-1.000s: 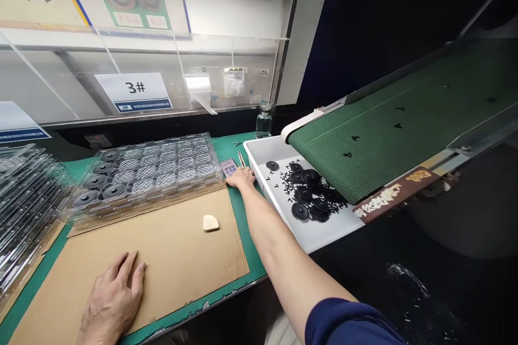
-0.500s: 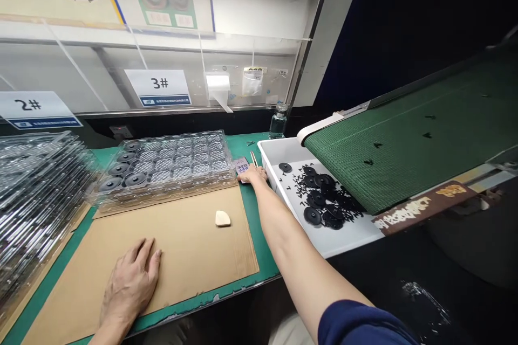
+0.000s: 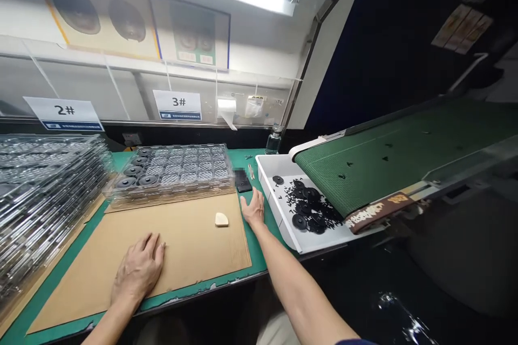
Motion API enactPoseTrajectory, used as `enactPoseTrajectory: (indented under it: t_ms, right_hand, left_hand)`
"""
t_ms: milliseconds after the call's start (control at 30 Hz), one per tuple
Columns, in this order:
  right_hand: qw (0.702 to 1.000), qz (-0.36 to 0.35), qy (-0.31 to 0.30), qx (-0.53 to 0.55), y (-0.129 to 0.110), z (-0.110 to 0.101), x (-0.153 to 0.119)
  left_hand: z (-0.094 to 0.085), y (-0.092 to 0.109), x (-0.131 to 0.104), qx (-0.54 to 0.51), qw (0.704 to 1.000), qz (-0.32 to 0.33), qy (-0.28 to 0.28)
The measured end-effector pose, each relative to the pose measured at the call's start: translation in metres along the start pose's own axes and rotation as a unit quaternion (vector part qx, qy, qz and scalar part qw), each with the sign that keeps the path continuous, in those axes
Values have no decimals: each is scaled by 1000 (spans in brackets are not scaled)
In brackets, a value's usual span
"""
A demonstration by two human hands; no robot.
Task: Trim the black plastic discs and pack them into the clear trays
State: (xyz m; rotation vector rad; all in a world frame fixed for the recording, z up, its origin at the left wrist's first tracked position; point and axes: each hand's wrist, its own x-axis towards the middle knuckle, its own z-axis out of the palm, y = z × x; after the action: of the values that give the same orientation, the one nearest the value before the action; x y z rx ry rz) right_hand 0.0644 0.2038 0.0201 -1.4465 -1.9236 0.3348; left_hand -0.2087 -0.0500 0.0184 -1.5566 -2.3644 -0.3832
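My left hand [image 3: 140, 269] lies flat on a brown cardboard sheet [image 3: 174, 248], fingers loosely stretched out and holding nothing. On the green tabletop, my right hand [image 3: 254, 207] rests between the cardboard and a white bin, its thumb apart from its fingers and nothing visible in it. Just beyond its fingertips lies a phone [image 3: 243, 183] with a dark screen. A slim tweezer-like tool [image 3: 251, 171] sits beside the phone. A small cream-coloured wedge [image 3: 221, 220] is on the cardboard, left of my right hand.
A clear compartment tray [image 3: 178, 167] holds several black discs at its left end. Stacked clear trays [image 3: 44, 199] stand farther left. The white bin [image 3: 279, 213] contains black discs and small black bits, below a green conveyor belt [image 3: 364, 156]. A glass jar [image 3: 273, 141] stands behind.
My right hand has drawn back from the phone toward me. The phone's screen, lit with text before, is now dark. My left hand stays on the cardboard; the camera view has shifted.
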Motion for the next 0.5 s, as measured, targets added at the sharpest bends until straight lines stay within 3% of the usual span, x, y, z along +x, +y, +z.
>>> enactPoseTrajectory:
  t_ms: [133,267,367,500]
  right_hand:
    - [997,-66,34,28,15,-20,-65]
    - [989,-138,20,45,24,-43,-119]
    - [983,-176,-8,49,17,-54,-135]
    - [980,-196,-23,35,1,-64,-136]
  left_hand:
    - [1,1,0,-14,1000,-7,0]
    - [0,4,0,-16,1000,-7,-5]
    - [-4,3,-1,-10,1000,-10,-8]
    - [-13,0,-1,-35,999,-8,-19]
